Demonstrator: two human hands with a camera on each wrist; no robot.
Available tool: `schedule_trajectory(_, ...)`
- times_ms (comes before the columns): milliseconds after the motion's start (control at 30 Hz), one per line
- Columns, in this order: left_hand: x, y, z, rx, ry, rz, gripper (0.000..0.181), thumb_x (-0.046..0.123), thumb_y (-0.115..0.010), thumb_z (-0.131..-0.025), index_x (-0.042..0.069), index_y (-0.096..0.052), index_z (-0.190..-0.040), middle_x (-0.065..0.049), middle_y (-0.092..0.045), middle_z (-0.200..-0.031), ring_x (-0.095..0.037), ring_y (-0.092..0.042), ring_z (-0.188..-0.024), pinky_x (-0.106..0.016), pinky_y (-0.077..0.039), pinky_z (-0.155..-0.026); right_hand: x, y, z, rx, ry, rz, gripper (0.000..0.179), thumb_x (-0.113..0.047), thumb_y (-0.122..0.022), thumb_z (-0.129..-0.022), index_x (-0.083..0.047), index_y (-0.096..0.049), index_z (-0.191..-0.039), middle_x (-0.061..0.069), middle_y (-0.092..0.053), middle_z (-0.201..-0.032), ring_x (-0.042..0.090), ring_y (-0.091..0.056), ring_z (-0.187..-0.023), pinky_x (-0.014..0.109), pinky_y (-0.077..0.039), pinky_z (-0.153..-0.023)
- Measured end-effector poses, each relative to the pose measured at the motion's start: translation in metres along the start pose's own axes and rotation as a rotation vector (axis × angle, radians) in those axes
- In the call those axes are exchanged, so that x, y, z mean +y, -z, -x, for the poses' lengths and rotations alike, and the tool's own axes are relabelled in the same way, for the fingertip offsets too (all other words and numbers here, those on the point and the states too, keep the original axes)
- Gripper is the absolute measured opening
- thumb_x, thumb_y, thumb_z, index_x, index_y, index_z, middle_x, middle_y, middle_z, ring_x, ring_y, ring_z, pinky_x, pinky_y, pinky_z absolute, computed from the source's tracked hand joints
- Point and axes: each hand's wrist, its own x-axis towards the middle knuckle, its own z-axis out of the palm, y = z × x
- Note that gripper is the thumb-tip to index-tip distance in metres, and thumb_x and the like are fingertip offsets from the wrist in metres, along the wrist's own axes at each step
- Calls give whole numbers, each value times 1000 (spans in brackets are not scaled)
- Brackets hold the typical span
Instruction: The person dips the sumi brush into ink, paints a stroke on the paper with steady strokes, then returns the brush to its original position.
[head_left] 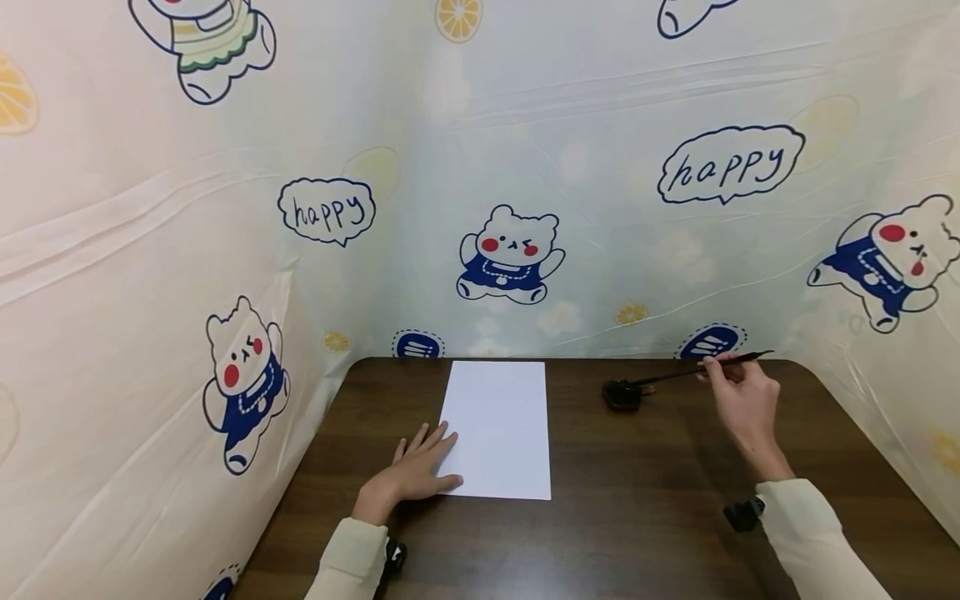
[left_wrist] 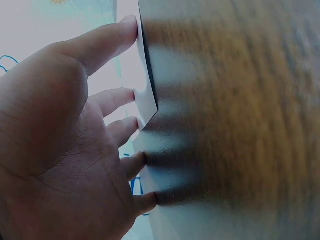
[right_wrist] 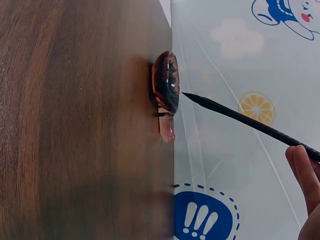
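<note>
A white sheet of paper (head_left: 498,429) lies on the brown table. My left hand (head_left: 411,472) rests on its lower left edge with fingers spread. In the left wrist view, the thumb and two fingers touch the paper (left_wrist: 146,102), while the other two fingertips are on the wood. Out to the right, my right hand (head_left: 750,402) pinches a dark, thin writing brush (head_left: 678,372). Its pointed black tip is close to a small dark, glossy dish (head_left: 621,396) with a short handle. The right wrist view shows the brush tip just apart from the dish (right_wrist: 165,82).
The wooden table (head_left: 600,533) has rounded far corners. Behind it and along both sides hangs a pale curtain (head_left: 600,275) printed with bears, orange slices and lettering. The dish stands to the right of the paper, near the far edge.
</note>
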Motion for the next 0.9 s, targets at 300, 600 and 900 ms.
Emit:
schedule_trajectory(300,15,10,8,-11,-10,8,89,63,-67,-96,17,-39,-166,-16,-19,-179,-51,-3,-164,-83,3,-121,11,-4,-1,-9,-13,23,19,-12,-71,-103,7,-68,-104,30,-79,-95,-24,-63,-70,0,-46,-64)
schedule_trajectory(600,6,5,6,7,-43,20,91,68,-66,-94,20,-38,-167,-15,-19,-179,-51,-3,-163,-84,3,-119,15,-1,1,-2,-23,37,18,-11,-70,-103,6,-68,-104,30,-78,-97,-28,-59,-71,-1,-45,-67)
schedule_trajectory(900,7,3,4,-7,7,8,90,63,-68,-95,18,-37,-167,-11,-17,-180,-46,-1,-166,-78,4,-125,13,2,1,5,-33,42,13,-7,-71,-102,5,-68,-103,31,-78,-97,-27,-60,-69,-1,-46,-66)
